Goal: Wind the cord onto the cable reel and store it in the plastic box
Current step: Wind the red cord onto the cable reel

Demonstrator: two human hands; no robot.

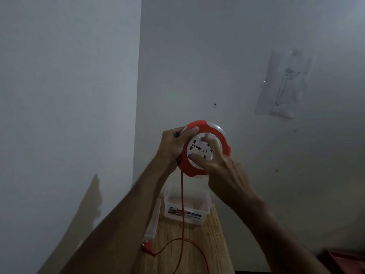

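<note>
Red reel (205,149) between gripping fingers (194,129)

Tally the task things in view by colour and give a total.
Red and white: 1, round plastic cable reel
Red: 2, thin cord and its plug
Clear: 2, rectangular plastic box and its lid
Total: 5

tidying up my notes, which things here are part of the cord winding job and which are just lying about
Job: round red and white plastic cable reel, thin red cord, red plug, clear plastic box, clear box lid.
Lying about: line drawing on paper, red tray.
</note>
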